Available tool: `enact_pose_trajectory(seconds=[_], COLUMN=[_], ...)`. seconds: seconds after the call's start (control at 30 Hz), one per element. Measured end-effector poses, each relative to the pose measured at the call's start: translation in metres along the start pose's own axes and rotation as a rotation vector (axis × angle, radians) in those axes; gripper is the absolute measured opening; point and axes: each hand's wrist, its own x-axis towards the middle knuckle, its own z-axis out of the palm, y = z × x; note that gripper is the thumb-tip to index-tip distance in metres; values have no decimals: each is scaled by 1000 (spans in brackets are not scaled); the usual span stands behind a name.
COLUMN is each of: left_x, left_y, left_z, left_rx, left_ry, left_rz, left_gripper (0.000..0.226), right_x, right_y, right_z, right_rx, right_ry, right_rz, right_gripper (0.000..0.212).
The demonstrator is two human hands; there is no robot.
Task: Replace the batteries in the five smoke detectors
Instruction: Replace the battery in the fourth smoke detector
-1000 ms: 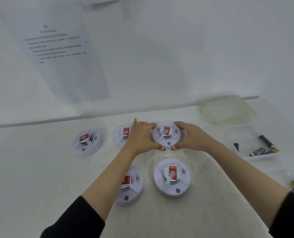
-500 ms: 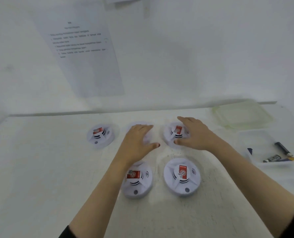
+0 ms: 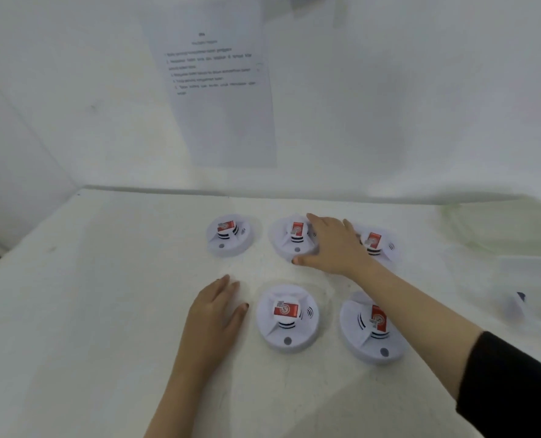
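On white table [image 3: 73,311], five smoke detectors sit w/ back-middle detector [image 3: 294,238] as landmark. Vs 0.5 s ago: right hand [image 3: 332,248] has shifted from back-right detector [image 3: 376,243] onto landmark's right edge, fingers spread, thumb at its front rim, not closed on it; left hand [image 3: 214,314] has pulled off it, now flat & open on table, front-left of landmark, holding nothing. Others: back-left detector [image 3: 229,235], front detector [image 3: 286,317] just below landmark, front-right detector [image 3: 372,327]. All round, white, red label on top, faces up.
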Motion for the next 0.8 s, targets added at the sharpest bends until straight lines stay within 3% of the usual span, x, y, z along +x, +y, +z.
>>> enact_pose_trajectory(seconds=[0.17, 0.3, 0.4, 0.6, 0.7, 0.8], left_x=[-1, 7, 15, 26, 26, 19], left_y=[0, 3, 11, 62, 90, 110], left_z=[-1, -13, -23, -44, -50, -50], left_rx=[-35, -103, -216, -501, -600, -657], left_ry=[8, -43, -73, -56, -153, -220], left_rz=[-12, -55, -50, 89, 130, 178], left_gripper=[65, 43, 40, 59, 56, 30], right_x=[-4, -18, -32, -72, -95, -121], right_y=[-3, -3, -5, -10, -13, -12], right_z=[2, 2, -3, -26, -40, -50], right_rx=[67, 278, 446, 693, 850, 964], right_ry=[111, 161, 222, 184, 124, 71], right_rz=[19, 72, 146, 178, 166, 249], right_gripper=[80, 79, 71, 44, 73, 64])
